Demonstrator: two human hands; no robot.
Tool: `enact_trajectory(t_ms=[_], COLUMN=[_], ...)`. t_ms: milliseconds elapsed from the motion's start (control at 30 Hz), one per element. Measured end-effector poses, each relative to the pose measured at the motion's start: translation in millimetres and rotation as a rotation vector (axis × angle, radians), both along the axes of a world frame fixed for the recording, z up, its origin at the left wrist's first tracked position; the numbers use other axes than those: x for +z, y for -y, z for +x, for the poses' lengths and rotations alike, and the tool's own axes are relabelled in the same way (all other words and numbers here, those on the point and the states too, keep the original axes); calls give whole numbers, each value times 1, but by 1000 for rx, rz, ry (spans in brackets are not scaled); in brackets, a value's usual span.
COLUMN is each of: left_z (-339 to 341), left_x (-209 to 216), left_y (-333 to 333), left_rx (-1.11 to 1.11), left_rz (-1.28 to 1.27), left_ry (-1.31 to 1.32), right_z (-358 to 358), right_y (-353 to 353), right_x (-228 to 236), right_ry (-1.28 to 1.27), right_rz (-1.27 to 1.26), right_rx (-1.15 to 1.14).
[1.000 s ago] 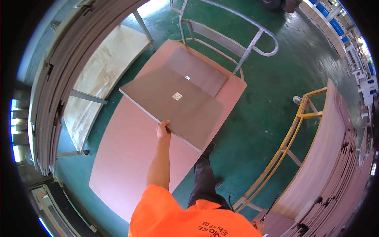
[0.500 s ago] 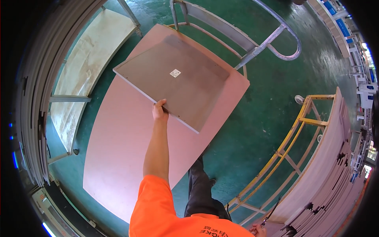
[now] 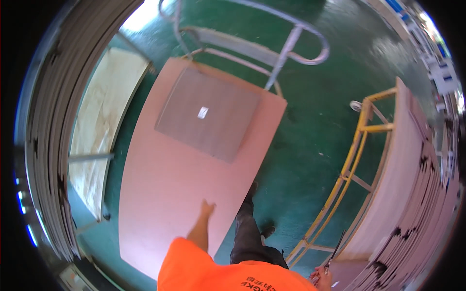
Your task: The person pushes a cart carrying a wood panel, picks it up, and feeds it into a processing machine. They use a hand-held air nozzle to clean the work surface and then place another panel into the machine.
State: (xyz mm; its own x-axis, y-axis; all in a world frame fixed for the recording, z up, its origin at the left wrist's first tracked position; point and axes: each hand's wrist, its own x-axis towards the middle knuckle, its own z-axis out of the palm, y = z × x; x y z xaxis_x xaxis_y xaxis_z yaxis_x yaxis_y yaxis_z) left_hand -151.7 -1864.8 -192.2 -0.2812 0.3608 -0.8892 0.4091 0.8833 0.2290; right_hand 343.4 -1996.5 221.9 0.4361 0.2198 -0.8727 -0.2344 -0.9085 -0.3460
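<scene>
A square grey-brown panel (image 3: 208,116) with a small white label (image 3: 203,112) lies flat on the far half of a large pink board (image 3: 174,194). My left hand (image 3: 208,208) is above the pink board, nearer to me and apart from the panel. It is slightly blurred, holds nothing, and its thumb and fingers look apart. Low at the right, my right hand (image 3: 322,279) is closed round a thin dark tool (image 3: 336,252) with a shiny metal part. The tool's exact kind is too small to make out.
A metal push handle (image 3: 291,39) rises behind the pink board. On the left is a low table with a pale, stained top (image 3: 104,106), beside stacked panels (image 3: 53,121). To the right stands a yellow-framed cart (image 3: 357,145) by more stacked boards (image 3: 407,228).
My left hand has let go of the panel's near edge and drawn back toward me. The panel, tilted up before, now lies flat. The view has shifted; my right hand still grips the tool.
</scene>
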Motion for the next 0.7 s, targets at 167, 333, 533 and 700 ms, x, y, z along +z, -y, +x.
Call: enact_trajectory(t_ms=[167, 333, 533, 700], left_z=[164, 291, 339, 414], left_x=[16, 115, 138, 221], left_y=[56, -4, 3, 139], left_rx=[-297, -229, -776, -1241], left_rz=[-132, -37, 33, 15], left_ry=[398, 731, 395, 233], right_z=[46, 122, 192, 274], right_y=[75, 259, 541, 760], right_x=[-4, -21, 25, 37], right_ry=[180, 481, 805, 1167], right_rz=[82, 52, 151, -31], right_rx=[62, -450, -1430, -1388])
